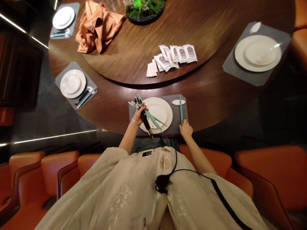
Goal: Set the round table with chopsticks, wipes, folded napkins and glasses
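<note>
Head view: the left hand (141, 112) is grasping a mixed bundle (145, 118) of black and teal chopsticks, fingers closed around its middle. The bundle is slanting over the left part of a white plate (168, 115), its ends fanning out unevenly. The right hand (186, 129) is pinching the near end of teal chopsticks (181, 110); their far end is crossing a white rest (174, 102). The rest is lying right of the plate, and both are sitting on a grey mat (165, 131) at the near edge of the desk (208, 105). Whether the near end is touching the mat, cannot tell.

On the turntable (134, 60), white packets (182, 54) are lying in an overlapping row; orange cloth (99, 28) is heaping up farther left, near a planter (146, 12). The left setting (64, 93) is already bearing black and teal chopsticks beside its plate. The right setting (256, 79) is carrying stacked plates. Orange chairs (59, 167) are standing below.
</note>
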Demonstrator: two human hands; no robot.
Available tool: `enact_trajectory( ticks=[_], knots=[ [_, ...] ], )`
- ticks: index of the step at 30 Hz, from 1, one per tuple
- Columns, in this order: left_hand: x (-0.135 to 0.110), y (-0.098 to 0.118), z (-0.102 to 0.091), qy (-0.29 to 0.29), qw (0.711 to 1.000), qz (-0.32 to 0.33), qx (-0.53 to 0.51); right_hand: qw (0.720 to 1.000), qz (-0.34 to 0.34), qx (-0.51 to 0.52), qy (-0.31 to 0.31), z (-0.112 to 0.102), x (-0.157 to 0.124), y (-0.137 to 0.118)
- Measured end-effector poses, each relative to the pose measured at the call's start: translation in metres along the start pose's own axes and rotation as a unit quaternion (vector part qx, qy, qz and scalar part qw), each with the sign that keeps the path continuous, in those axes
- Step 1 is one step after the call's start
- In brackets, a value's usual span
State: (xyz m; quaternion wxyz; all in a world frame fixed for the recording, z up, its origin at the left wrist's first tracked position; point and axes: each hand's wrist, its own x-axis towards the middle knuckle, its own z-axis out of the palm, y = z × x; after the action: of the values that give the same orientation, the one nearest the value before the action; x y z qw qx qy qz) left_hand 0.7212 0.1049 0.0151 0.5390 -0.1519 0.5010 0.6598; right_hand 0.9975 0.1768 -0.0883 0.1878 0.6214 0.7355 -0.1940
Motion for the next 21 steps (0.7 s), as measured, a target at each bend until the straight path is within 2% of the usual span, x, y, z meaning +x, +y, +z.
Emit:
enact_trajectory(
  ticks=[2, 4, 7, 9, 11, 13, 15, 21],
  knots=[
    [0.000, -0.003, 0.005, -0.013, 1.000, -0.004, -0.002, 1.000, 0.001, 0.019, 0.002, -0.011, -0.001, -0.002],
    [0.000, -0.009, 0.008, -0.027, 1.000, -0.012, 0.002, 0.997, -0.022, 0.063, 0.026, -0.033, 0.001, -0.010],
    [0.001, -0.022, 0.011, -0.053, 0.998, -0.022, 0.022, 0.972, -0.155, 0.167, 0.058, -0.075, 0.005, -0.043],
    [0.001, -0.034, 0.013, -0.067, 0.996, -0.030, 0.047, 0.935, -0.261, 0.237, 0.039, -0.100, 0.007, -0.077],
    [0.001, -0.045, 0.016, -0.068, 0.994, -0.039, 0.072, 0.910, -0.312, 0.273, -0.004, -0.116, 0.008, -0.112],
    [0.000, -0.053, 0.020, -0.059, 0.994, -0.047, 0.084, 0.912, -0.311, 0.266, -0.038, -0.122, 0.011, -0.140],
    [0.000, -0.056, 0.023, -0.053, 0.994, -0.053, 0.079, 0.922, -0.293, 0.241, -0.071, -0.122, 0.016, -0.156],
    [0.002, -0.050, 0.021, -0.055, 0.995, -0.081, -0.005, 0.923, -0.276, 0.199, -0.179, -0.116, 0.030, -0.169]
  ],
)
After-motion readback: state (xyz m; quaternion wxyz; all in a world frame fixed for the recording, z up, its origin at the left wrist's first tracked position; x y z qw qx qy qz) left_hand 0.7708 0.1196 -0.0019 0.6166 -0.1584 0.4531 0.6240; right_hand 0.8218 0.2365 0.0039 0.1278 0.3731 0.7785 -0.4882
